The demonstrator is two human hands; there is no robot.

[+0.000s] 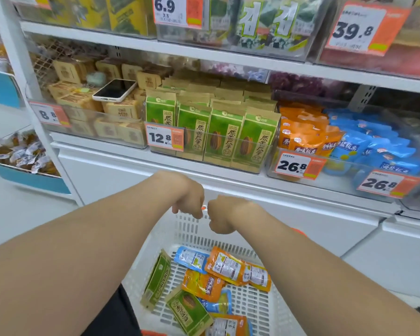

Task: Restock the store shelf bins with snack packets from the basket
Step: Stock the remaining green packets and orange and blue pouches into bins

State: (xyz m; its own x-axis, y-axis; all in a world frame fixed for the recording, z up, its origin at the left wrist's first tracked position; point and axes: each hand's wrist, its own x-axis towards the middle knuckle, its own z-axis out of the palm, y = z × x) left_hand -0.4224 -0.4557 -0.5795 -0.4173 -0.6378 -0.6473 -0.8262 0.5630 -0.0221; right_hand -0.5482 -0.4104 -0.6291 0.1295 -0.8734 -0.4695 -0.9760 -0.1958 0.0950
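Note:
A white slotted basket stands low in front of me. It holds several snack packets: green seed packs, orange packs and a blue pack. My left hand and my right hand are curled into fists side by side over the basket's far rim. A bit of the orange basket handle shows between them, and both hands seem closed on it. On the shelf above are bins of green packs, orange packs and blue packs.
A phone lies on tan boxed snacks in the left bin. Price tags hang on the bin fronts. A white cabinet runs below the shelf. A blue-edged bin of wrapped snacks stands at the far left.

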